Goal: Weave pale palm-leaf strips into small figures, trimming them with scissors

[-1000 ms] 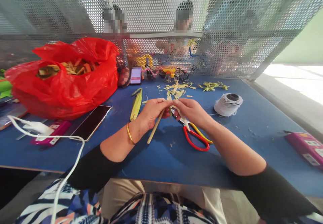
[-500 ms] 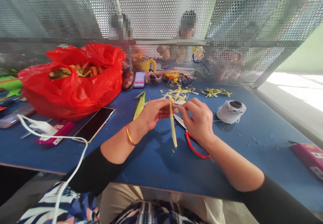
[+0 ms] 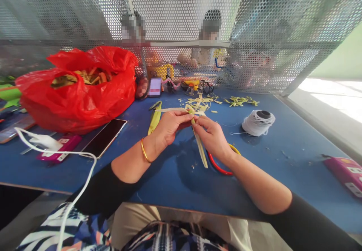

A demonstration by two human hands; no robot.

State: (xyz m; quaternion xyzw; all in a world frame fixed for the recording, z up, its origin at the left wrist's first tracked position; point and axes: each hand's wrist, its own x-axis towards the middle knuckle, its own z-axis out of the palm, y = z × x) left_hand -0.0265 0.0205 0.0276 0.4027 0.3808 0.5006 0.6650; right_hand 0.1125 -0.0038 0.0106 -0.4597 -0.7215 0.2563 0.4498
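Above the middle of the blue table, both my hands are closed on a small piece made of pale green leaf strips [image 3: 200, 149]. My left hand [image 3: 171, 125] pinches it near a folded, knotted top, where a whitish strip sticks out to the left. Just below that knot, my right hand [image 3: 210, 132] holds the strips between thumb and fingers, and their ends hang toward me. Under my right hand lie scissors with a red and yellow handle [image 3: 217, 167]; their blades are hidden. A bundle of green leaf [image 3: 155, 122] rests behind my left wrist.
A red plastic bag [image 3: 76, 107] of leaf strips stands left, near a phone [image 3: 104, 138] and a white cable [image 3: 68, 153]. Leaf scraps [image 3: 200, 100] lie ahead. To the right are a white thread spool [image 3: 258, 123] and a magenta box [image 3: 343, 173]. A perforated metal screen [image 3: 181, 13] closes off the back.
My right hand has moved down and left onto the hanging strips. These now spread into more than one and slant right. A whitish strip now sticks out leftward above my left hand.
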